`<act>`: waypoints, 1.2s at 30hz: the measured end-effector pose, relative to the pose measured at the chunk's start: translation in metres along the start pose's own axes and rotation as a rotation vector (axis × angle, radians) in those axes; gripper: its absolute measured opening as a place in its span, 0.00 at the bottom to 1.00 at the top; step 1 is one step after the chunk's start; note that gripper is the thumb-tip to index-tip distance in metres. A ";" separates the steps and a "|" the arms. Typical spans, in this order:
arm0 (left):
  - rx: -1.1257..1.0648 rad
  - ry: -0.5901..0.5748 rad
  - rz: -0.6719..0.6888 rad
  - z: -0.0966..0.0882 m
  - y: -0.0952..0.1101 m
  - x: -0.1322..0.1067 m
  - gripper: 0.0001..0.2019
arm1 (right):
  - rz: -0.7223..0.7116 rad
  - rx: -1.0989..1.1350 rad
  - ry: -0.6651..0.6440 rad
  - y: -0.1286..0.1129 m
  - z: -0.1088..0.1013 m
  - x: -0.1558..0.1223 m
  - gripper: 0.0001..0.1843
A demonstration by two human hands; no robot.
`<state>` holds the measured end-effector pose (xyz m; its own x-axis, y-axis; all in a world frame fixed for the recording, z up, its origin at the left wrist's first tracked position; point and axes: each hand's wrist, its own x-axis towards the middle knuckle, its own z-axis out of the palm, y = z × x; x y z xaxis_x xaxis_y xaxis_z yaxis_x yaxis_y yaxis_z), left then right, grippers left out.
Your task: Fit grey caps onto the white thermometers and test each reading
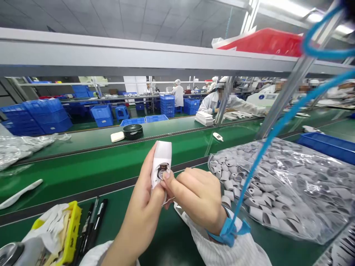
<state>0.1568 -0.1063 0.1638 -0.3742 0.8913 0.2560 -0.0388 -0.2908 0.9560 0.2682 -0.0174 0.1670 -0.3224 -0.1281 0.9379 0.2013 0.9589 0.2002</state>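
Observation:
My left hand (145, 201) is wrapped round a white handheld device (162, 149), held upright above the bench. A round opening in its face shows dark and metal parts, with a silvery disc (160, 173) that looks like a button battery. My right hand (198, 194) is closed, its thumb tip pressed at the edge of this opening and its fingers curled by the device's lower side. My fingers cover the device's lower end. Beneath my right wrist lies a white part (181, 213), partly hidden. A blue wrist strap (226, 231) with a coiled cord circles that wrist.
Grey caps fill a clear bag (291, 184) on the right. A yellow basket (73, 232) and black pens (95, 223) stand at left. A small white device (217, 136) lies on the green belt (91, 153). Across it, a co-worker (213, 101) sits near stacked white pieces (204, 118).

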 end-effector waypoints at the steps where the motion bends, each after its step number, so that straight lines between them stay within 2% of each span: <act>1: 0.046 0.027 0.035 0.002 0.001 0.001 0.29 | -0.016 -0.026 0.002 -0.001 0.000 0.000 0.07; 8: 0.252 0.125 0.180 0.001 -0.003 0.003 0.28 | -0.087 -0.116 -0.029 -0.001 0.001 -0.003 0.06; 10: 0.290 0.114 0.216 -0.001 -0.006 0.004 0.29 | -0.056 -0.054 -0.004 -0.001 0.005 -0.004 0.05; 12: 0.317 0.069 0.233 -0.003 -0.009 0.004 0.30 | 0.129 0.161 0.010 -0.001 0.009 -0.004 0.04; 14: 0.337 0.032 0.230 -0.002 -0.012 0.004 0.30 | 0.485 0.457 -0.006 0.000 0.010 -0.002 0.05; 16: 0.364 0.008 0.232 0.001 -0.014 0.003 0.31 | 0.872 0.740 -0.048 0.003 0.009 0.001 0.13; 18: 0.414 -0.003 0.250 0.005 -0.015 0.002 0.33 | 1.111 0.984 -0.131 0.008 0.006 0.005 0.20; 21: 0.527 0.041 0.303 0.010 -0.016 0.002 0.34 | 1.220 1.201 -0.201 0.009 0.004 0.008 0.25; 24: 0.604 0.113 0.305 0.009 -0.018 0.002 0.33 | 1.236 1.208 -0.135 0.005 0.007 0.010 0.26; 26: 0.575 0.131 0.279 0.009 -0.020 0.001 0.33 | 1.208 1.200 -0.127 0.005 0.009 0.009 0.28; 29: 0.453 0.120 0.195 0.012 -0.019 -0.002 0.32 | 1.094 1.081 -0.231 0.013 0.002 0.001 0.32; 31: 0.365 0.104 0.092 0.016 -0.013 -0.005 0.31 | 0.984 0.710 -0.491 0.024 -0.011 -0.013 0.28; 33: 0.289 0.101 0.004 0.019 -0.007 -0.006 0.30 | 0.876 0.163 -0.836 0.036 -0.026 -0.038 0.17; 34: 0.261 0.105 -0.018 0.020 -0.003 -0.006 0.30 | 0.881 -0.024 -0.921 0.042 -0.034 -0.054 0.11; 36: 0.227 0.112 -0.031 0.020 0.002 -0.006 0.30 | 0.948 -0.247 -0.997 0.052 -0.048 -0.088 0.08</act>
<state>0.1778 -0.1053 0.1671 -0.4771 0.8507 0.2206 0.1521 -0.1673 0.9741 0.3515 0.0312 0.1082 -0.4666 0.8681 0.1694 0.8325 0.4957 -0.2474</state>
